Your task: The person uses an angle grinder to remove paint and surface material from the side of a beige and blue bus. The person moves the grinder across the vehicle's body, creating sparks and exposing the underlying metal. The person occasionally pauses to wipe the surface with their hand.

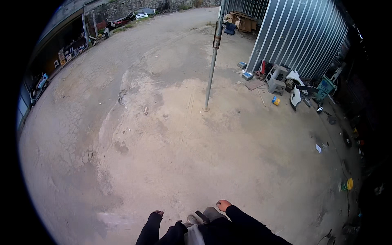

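Note:
Low in the picture, my right hand (223, 205) reaches out of a black sleeve, its fingers curled in. I see nothing plainly held in it. My left hand (159, 212) shows only as a small bit of skin past the dark cuff, so its fingers are mostly hidden. Both hands hang over the concrete ground (163, 171), apart from each other, with my legs and shoes partly between them. Neither touches any object that I can make out.
A metal pole (212, 61) stands straight ahead. To the right, by a corrugated metal wall (294, 36), are grey plastic stools (277, 79), white car-body parts (295, 97) and a yellow-blue can (276, 101). A yellow bucket (347, 184) sits farther right. Shelved goods (67, 53) line the left opening.

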### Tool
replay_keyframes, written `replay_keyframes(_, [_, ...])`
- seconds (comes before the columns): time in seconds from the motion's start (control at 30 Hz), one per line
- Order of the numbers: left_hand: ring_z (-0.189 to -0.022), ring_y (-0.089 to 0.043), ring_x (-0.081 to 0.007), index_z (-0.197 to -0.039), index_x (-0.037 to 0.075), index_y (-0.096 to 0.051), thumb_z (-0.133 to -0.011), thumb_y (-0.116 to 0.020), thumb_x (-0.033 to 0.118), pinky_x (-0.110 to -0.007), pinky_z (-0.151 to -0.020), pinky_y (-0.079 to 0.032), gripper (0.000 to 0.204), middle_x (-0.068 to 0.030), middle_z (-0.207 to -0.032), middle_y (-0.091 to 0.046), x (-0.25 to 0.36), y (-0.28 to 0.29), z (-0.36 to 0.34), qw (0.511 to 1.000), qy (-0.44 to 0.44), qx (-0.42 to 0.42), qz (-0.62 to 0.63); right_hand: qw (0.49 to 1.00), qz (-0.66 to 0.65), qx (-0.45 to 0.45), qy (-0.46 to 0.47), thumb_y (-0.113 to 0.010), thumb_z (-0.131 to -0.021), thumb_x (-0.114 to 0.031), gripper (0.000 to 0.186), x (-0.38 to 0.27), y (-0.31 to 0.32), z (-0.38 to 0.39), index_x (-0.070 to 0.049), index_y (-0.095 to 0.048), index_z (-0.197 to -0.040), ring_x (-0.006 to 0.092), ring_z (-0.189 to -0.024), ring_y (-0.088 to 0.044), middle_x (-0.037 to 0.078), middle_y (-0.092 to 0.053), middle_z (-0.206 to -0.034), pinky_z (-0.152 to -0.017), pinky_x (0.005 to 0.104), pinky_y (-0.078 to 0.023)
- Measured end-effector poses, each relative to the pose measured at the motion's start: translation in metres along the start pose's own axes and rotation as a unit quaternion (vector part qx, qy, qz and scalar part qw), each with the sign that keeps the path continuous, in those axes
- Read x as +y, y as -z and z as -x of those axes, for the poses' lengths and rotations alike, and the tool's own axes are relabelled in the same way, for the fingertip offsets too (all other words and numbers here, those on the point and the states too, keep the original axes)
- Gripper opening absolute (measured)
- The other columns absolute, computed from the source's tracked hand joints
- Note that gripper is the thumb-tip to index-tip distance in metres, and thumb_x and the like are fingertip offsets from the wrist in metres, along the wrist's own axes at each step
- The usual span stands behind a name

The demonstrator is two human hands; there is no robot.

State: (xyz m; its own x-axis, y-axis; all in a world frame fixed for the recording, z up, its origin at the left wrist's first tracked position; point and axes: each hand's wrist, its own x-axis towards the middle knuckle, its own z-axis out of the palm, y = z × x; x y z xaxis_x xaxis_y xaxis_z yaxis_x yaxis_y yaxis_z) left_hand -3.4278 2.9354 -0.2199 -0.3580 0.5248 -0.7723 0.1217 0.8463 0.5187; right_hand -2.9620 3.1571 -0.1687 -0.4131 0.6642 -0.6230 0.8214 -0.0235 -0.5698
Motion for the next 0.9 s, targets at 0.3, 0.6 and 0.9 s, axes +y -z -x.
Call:
replay_keyframes(0.3, [-0.088,-0.072,-0.0324,-0.135,0.008,-0.051,-0.099,-0.059,0.035,-0.05,-0.065,-0.053,0.046,-0.0184,-0.11,-0.069,0.371,0.118,-0.265,0.995,-0.076,-0.03,0.061,0.993,0.086,-0.039,-0.069,-0.061,-0.083,-0.016,0.028,-0.127,0.141,-0.281,0.001,-0.075,-0.101,0.0384,-0.104,-0.069,0.025,-0.073,-0.106,-0.089,0.0486,-0.054])
replay_keyframes(0.6, [-0.083,-0.071,-0.0302,-0.133,0.008,-0.052,-0.098,-0.06,0.034,-0.045,-0.06,-0.051,0.044,-0.0159,-0.104,-0.068,0.721,0.097,-0.433,0.955,-0.112,-0.195,-0.195,0.955,-0.19,0.226,-0.041,-0.057,-0.086,-0.013,0.027,-0.255,0.338,-0.456,0.002,-0.073,-0.102,0.0384,-0.102,-0.069,0.023,-0.073,-0.105,-0.086,0.0486,-0.053])
replay_keyframes(0.9, [-0.078,-0.07,-0.028,-0.131,0.009,-0.053,-0.098,-0.061,0.033,-0.04,-0.055,-0.048,0.042,-0.0135,-0.098,-0.067,1.107,0.14,-0.663,0.894,-0.264,-0.235,-0.276,0.828,-0.301,0.272,-0.388,-0.057,-0.085,-0.01,0.026,-0.312,0.366,-0.531,0.006,-0.072,-0.1,0.0408,-0.095,-0.07,0.027,-0.072,-0.099,-0.079,0.0522,-0.054])
